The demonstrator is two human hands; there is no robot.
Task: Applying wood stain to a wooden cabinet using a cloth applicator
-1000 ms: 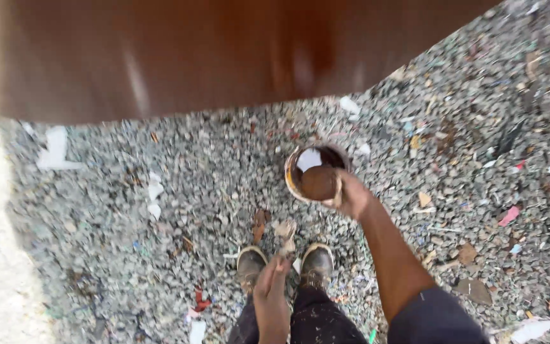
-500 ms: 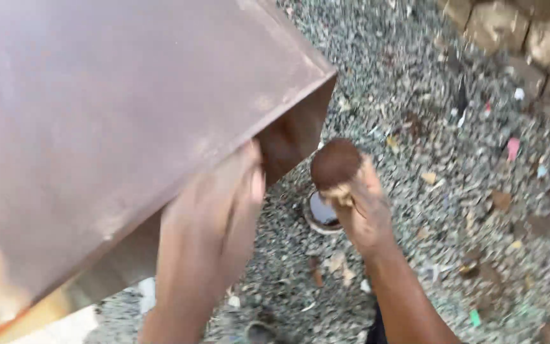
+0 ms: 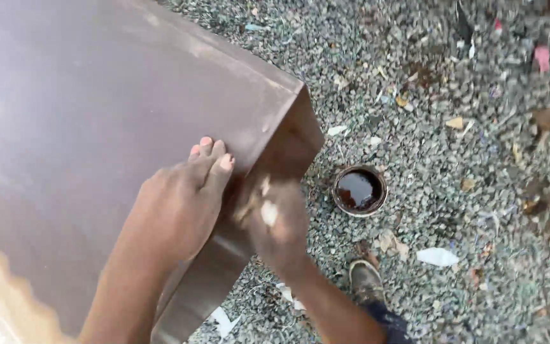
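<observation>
Panel: a large flat brown panel [image 3: 97,127] filled the left and upper part of the view; its top face looked smooth with a dull purplish sheen and pale glare patches; a folded side edge, darker and glossier brown, ran down from the near corner toward the bottom of the view; at the lower left the surface faded into a ragged tan patch.

Left hand: the left hand [image 3: 176,204] lay palm down on the top face, close to the corner; fingers together and stretched flat, tips just short of the edge; it gripped nothing.

Right hand: the right hand [image 3: 275,223] was pressed against the side edge just below the corner; blurred by motion; fingers curled around a pale lump, perhaps a rag, though what it was could not be told.

Tin: a small round tin [image 3: 359,190] of dark brown liquid stood open on the ground, near the corner and right of the right hand, apart from both.

Ground: grey gravel [image 3: 479,191] strewn with paper scraps and dry leaves.

Shoe: one dusty shoe [image 3: 365,280] showed below the tin.
</observation>
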